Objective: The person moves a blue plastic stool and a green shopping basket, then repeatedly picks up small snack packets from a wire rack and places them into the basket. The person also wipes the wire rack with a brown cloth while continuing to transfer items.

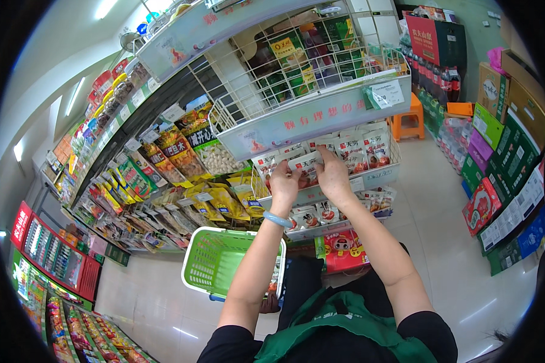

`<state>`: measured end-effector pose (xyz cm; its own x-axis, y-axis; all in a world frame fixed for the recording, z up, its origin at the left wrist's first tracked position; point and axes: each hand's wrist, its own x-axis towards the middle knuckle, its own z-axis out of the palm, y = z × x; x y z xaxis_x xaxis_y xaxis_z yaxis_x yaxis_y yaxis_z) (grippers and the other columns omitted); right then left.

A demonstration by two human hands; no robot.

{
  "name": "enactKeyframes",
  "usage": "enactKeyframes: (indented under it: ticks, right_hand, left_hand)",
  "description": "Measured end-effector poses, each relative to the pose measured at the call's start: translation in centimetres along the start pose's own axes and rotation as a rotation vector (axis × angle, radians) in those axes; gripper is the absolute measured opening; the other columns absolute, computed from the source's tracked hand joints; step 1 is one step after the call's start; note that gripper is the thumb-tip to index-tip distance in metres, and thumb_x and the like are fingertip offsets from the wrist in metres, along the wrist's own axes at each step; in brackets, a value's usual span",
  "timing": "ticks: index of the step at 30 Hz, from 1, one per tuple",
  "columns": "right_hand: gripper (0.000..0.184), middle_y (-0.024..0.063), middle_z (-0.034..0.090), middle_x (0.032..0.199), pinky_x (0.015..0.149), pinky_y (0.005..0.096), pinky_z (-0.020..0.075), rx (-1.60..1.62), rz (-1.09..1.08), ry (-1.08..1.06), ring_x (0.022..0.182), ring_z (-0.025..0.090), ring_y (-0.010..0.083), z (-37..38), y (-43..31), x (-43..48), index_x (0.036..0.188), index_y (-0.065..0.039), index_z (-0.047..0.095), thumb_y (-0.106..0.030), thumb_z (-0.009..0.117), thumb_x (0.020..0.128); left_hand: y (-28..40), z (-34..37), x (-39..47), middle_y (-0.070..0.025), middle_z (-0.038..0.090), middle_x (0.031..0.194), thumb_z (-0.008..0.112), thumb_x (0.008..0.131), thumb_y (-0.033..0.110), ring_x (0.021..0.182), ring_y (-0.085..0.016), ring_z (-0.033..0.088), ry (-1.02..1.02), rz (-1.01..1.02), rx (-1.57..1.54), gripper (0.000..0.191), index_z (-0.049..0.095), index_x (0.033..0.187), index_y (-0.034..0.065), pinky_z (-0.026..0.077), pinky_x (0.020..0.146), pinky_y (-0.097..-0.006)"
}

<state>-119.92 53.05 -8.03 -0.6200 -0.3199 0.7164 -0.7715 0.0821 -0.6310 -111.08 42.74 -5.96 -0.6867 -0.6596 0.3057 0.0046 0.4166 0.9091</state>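
Both my hands reach into a wire rack basket (377, 174) filled with white snack packets (352, 152) showing reddish food. Between them, one white snack packet (305, 165) stands at the front; my left hand (285, 181) grips its left edge and my right hand (334, 177) its right edge. A pale blue bangle (277, 219) circles my left wrist. Under that basket, a lower tier holds more small white packets (324, 211). Left of my legs is a green shopping basket (200, 256) with a white rim, with a few packets partly hidden by my left forearm.
Hanging bags of nuts (215, 156) and yellow snack bags (225, 199) line the shelf at left. Above is a wire tier (295, 111) with a printed front strip. Cartons (513, 154), bottled drinks (440, 84) and an orange stool (408, 118) stand at right. A red drinks cooler (50, 249) is far left.
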Motion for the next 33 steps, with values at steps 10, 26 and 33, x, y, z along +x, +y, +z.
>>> enactKeyframes:
  ticks: [10, 26, 33]
  right_hand:
    - [0.014, 0.011, 0.062, 0.093, 0.068, 0.0268, 0.0509, 0.568, -0.247, 0.062, 0.079, 0.062, 0.0204, -2.7, -7.7, -5.0, 0.095, 0.0, 0.062, 0.004, 0.066, 0.082]
    - [0.011, 0.0182, 0.066, 0.084, 0.065, 0.0458, 0.0526, -0.11, -0.176, -1.217, 0.079, 0.066, 0.0362, 22.3, -3.8, -25.0, 0.085, -0.002, 0.063, -0.007, 0.059, 0.076]
    - [0.017, 0.0185, 0.069, 0.093, 0.072, 0.041, 0.0554, -0.304, -0.05, -1.519, 0.088, 0.068, 0.0319, 26.6, -2.2, -29.9, 0.087, -0.001, 0.069, -0.006, 0.066, 0.071]
  left_hand:
    - [2.7, -7.4, -8.8, -0.0123, 0.06, 0.097, 0.057, 0.088, -0.008, 0.08, -0.017, 0.065, 0.011, 0.573, -0.087, 0.009, 0.061, 0.096, -0.005, 0.055, 0.071, -0.0258]
    - [-29.0, -23.2, -17.2, -0.0123, 0.067, 0.08, 0.06, 0.084, -0.004, 0.07, -0.018, 0.068, -0.419, -0.727, 0.235, 0.014, 0.061, 0.098, -0.0076, 0.057, 0.06, -0.0269]
    - [-37.8, -21.1, -18.6, -0.0196, 0.068, 0.086, 0.059, 0.079, -0.007, 0.069, -0.025, 0.07, -0.621, -0.903, 0.492, 0.032, 0.057, 0.111, -0.0094, 0.059, 0.059, -0.0331]
